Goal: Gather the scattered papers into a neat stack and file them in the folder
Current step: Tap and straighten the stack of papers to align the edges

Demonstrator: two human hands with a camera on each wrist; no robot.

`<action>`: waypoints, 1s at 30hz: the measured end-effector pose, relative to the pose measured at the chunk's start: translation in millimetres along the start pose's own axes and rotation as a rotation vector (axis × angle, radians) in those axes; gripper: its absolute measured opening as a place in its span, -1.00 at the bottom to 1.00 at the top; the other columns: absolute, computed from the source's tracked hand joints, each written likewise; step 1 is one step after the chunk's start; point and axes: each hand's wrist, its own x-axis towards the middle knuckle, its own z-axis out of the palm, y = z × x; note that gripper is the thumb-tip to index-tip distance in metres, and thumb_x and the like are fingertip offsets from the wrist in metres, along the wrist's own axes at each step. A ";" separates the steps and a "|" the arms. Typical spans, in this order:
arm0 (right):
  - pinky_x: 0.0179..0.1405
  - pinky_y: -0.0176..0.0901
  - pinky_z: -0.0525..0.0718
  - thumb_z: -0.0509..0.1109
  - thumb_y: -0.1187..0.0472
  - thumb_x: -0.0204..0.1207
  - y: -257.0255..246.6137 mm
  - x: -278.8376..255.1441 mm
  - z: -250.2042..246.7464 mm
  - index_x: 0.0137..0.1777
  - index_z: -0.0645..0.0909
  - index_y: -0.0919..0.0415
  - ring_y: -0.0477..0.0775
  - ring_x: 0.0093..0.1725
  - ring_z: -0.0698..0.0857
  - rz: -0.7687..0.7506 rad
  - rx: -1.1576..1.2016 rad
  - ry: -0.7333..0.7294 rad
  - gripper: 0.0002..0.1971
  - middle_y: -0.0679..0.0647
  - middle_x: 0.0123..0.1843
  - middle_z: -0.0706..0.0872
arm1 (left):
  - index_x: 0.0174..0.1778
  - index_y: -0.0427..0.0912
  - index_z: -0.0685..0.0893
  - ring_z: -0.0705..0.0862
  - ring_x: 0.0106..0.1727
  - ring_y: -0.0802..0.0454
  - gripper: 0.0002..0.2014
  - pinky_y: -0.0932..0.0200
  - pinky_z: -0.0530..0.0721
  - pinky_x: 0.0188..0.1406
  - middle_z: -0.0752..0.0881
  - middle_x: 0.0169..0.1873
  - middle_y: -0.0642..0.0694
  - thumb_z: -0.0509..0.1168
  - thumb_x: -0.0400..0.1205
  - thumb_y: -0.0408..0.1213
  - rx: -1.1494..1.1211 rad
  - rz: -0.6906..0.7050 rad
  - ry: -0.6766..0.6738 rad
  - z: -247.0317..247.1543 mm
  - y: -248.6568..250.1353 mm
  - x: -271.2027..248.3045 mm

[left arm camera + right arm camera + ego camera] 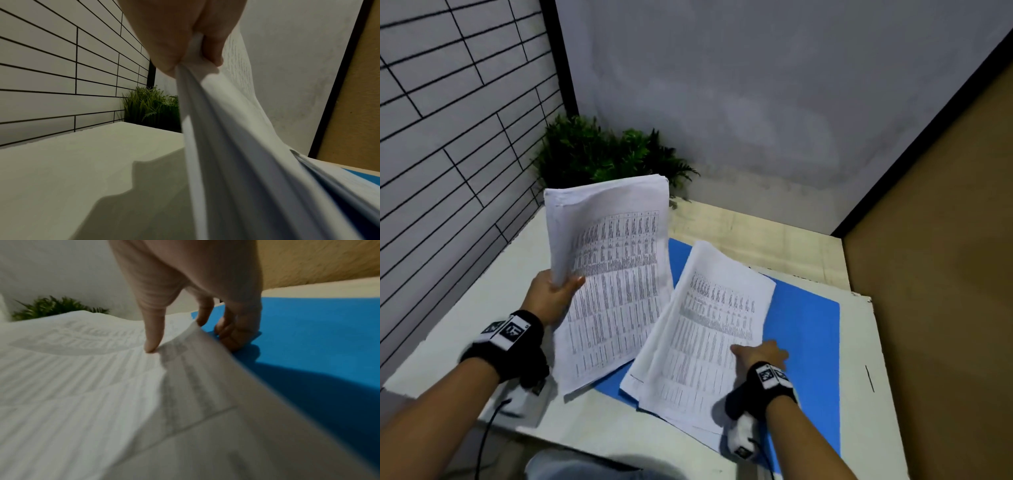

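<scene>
Holding a thick sheaf of papers (pixel 616 274) by its left edge, the left hand (pixel 554 294) is pinching the sheets between thumb and fingers, and the sheaf is standing tilted with its near edge low over the table (pixel 465 308) and its far edge raised toward the plant (pixel 599 154). The right hand (pixel 760 353) is gripping the right edge of a second batch of papers (pixel 709 335), thumb on top and fingers tucked beneath, as the right wrist view shows; that edge is lifting while the rest of the batch is lying on the open blue folder (pixel 808 325). The two bundles are sitting side by side, long axes both running away from the person and fanning slightly apart, with near corners almost meeting over the folder's left part. Judging from this, the coming move is turning on the sideways gap: the right batch is lying just to the right of the left sheaf, so either hand could be bringing its bundle across, and the folder is lying nearer the right hand.
</scene>
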 end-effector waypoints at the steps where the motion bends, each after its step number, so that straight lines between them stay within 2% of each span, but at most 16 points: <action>1: 0.38 0.24 0.44 0.57 0.06 0.29 -6.3 -3.7 5.8 0.55 0.05 0.35 0.45 0.47 0.34 0.031 0.069 -0.002 -0.03 0.37 0.55 0.16 | -0.50 -0.29 0.45 0.38 -0.45 -0.04 -0.68 0.11 0.29 -0.45 0.49 -0.51 -0.22 0.36 0.53 -0.32 -0.005 -0.004 0.003 -0.2 -0.9 0.0; 4: 0.38 0.19 0.47 0.56 0.27 0.32 -18.3 -9.7 19.4 0.54 0.03 0.42 0.37 0.45 0.44 0.075 0.283 -0.054 -0.08 0.39 0.55 0.29 | -0.55 -0.27 0.38 0.36 -0.46 -0.03 -0.64 0.12 0.26 -0.46 0.46 -0.54 -0.22 0.36 0.52 -0.35 0.003 -0.004 0.012 -0.5 -4.2 -1.1; 7: 0.36 0.08 0.49 0.46 0.30 0.43 -21.8 -10.1 20.2 0.55 0.15 0.42 0.33 0.44 0.48 0.020 0.336 -0.121 -0.24 0.36 0.52 0.40 | -0.58 -0.25 0.36 0.36 -0.46 -0.04 -0.61 0.12 0.26 -0.46 0.46 -0.54 -0.21 0.36 0.52 -0.36 0.011 -0.015 0.018 -2.8 -7.3 -2.5; 9: 0.40 0.06 0.47 0.40 0.30 0.48 -21.2 -6.7 13.4 0.52 0.25 0.41 0.33 0.45 0.47 -0.078 0.293 -0.091 -0.36 0.35 0.52 0.42 | -0.56 -0.24 0.39 0.37 -0.43 -0.05 -0.63 0.11 0.28 -0.43 0.48 -0.51 -0.23 0.36 0.52 -0.35 0.013 -0.017 0.021 -6.9 -9.1 -1.6; 12: 0.22 0.02 0.55 0.35 0.33 0.51 -19.3 -3.2 -18.5 0.37 0.46 0.45 0.35 0.32 0.59 -0.238 0.287 0.022 -0.56 0.37 0.38 0.58 | -0.56 -0.22 0.38 0.37 -0.44 -0.05 -0.63 0.12 0.27 -0.45 0.46 -0.54 -0.19 0.35 0.53 -0.35 0.006 -0.011 0.030 -14.2 -7.2 -2.0; 14: 0.19 0.01 0.57 0.38 0.35 0.49 -16.5 -3.9 -50.9 0.28 0.53 0.47 0.28 0.19 0.65 -0.353 0.389 0.039 -0.63 0.37 0.29 0.64 | -0.57 -0.21 0.38 0.36 -0.48 -0.04 -0.63 0.16 0.28 -0.47 0.45 -0.61 -0.12 0.33 0.54 -0.37 -0.018 -0.006 0.036 -17.9 -4.3 -4.0; 16: 0.20 0.07 0.59 0.39 0.40 0.46 -15.4 -13.4 -84.2 0.20 0.58 0.43 0.17 0.04 0.67 -0.476 0.531 -0.004 -0.70 0.28 0.08 0.76 | -0.51 -0.25 0.42 0.37 -0.51 -0.01 -0.68 0.21 0.29 -0.47 0.44 -0.62 -0.06 0.32 0.55 -0.39 -0.060 0.006 0.037 -18.9 -1.4 -4.3; 18: 0.21 0.07 0.62 0.49 0.31 0.38 -18.4 -26.2 -107.0 0.11 0.65 0.31 0.12 -0.03 0.72 -0.555 0.690 -0.100 -0.71 -0.04 -0.17 0.85 | -0.38 -0.32 0.49 0.39 -0.45 -0.01 -0.79 0.21 0.30 -0.47 0.46 -0.57 -0.06 0.32 0.55 -0.39 -0.108 0.035 0.031 -16.2 4.4 -4.2; 20: 0.17 -0.08 0.67 0.64 0.08 0.15 -26.7 -38.5 -114.5 0.02 0.68 0.18 0.00 -0.04 0.79 -0.599 0.824 -0.236 -0.57 -0.14 -0.20 0.86 | -0.20 -0.34 0.56 0.47 -0.40 0.00 -0.91 0.27 0.36 -0.44 0.52 -0.48 -0.05 0.30 0.56 -0.39 -0.173 0.068 -0.011 -8.0 15.2 -6.7; 21: 0.13 -0.17 0.70 0.62 0.10 0.17 -33.8 -45.8 -111.5 0.02 0.67 0.17 -0.10 -0.08 0.81 -0.612 0.880 -0.301 -0.59 -0.14 -0.20 0.86 | -0.15 -0.31 0.57 0.52 -0.39 0.03 -0.96 0.29 0.42 -0.42 0.57 -0.45 -0.02 0.29 0.56 -0.40 -0.206 0.089 -0.054 -3.1 22.7 -9.5; 23: 0.02 -0.29 0.71 0.39 0.38 0.44 -49.0 -57.9 -99.7 0.09 0.60 0.27 -0.20 -0.19 0.81 -0.615 0.956 -0.379 -0.77 -0.11 -0.24 0.85 | -0.17 -0.23 0.62 0.65 -0.36 0.15 -1.00 0.33 0.56 -0.39 0.70 -0.46 0.10 0.32 0.55 -0.39 -0.265 0.138 -0.180 9.2 36.7 -14.9; 24: 0.02 -0.32 0.70 0.31 0.47 0.48 -57.3 -65.7 -93.4 0.14 0.57 0.30 -0.21 -0.20 0.80 -0.594 0.983 -0.406 -0.75 -0.09 -0.21 0.84 | -0.20 -0.17 0.66 0.71 -0.34 0.23 -0.99 0.40 0.61 -0.36 0.76 -0.48 0.16 0.35 0.52 -0.35 -0.283 0.158 -0.249 15.2 42.8 -16.7; 26: 0.05 -0.34 0.68 0.34 0.50 0.41 -67.3 -73.8 -84.7 0.20 0.53 0.29 -0.16 -0.14 0.80 -0.582 1.030 -0.474 -0.65 -0.06 -0.12 0.82 | -0.24 -0.09 0.67 0.72 -0.35 0.35 -0.97 0.45 0.65 -0.33 0.79 -0.47 0.26 0.35 0.47 -0.30 -0.332 0.180 -0.357 27.6 56.1 -20.3; 28: -0.08 -0.39 0.74 0.36 0.54 0.38 -73.5 -81.4 -82.5 0.28 0.46 0.33 -0.08 -0.08 0.78 -0.598 1.015 -0.512 -0.55 0.02 -0.05 0.79 | -0.39 -0.19 0.59 0.64 -0.49 0.29 -0.90 0.36 0.58 -0.44 0.73 -0.58 0.13 0.30 0.41 -0.26 -0.384 0.184 -0.390 37.0 71.9 -25.3; 30: -0.26 -0.43 0.72 0.32 0.61 0.41 -78.3 -89.1 -82.9 0.26 0.47 0.39 -0.11 -0.21 0.78 -0.647 0.929 -0.474 -0.59 0.03 -0.15 0.80 | -0.41 -0.22 0.54 0.59 -0.53 0.22 -0.67 0.23 0.47 -0.45 0.67 -0.55 -0.08 0.22 0.37 0.02 -0.375 0.200 -0.384 41.5 83.4 -30.3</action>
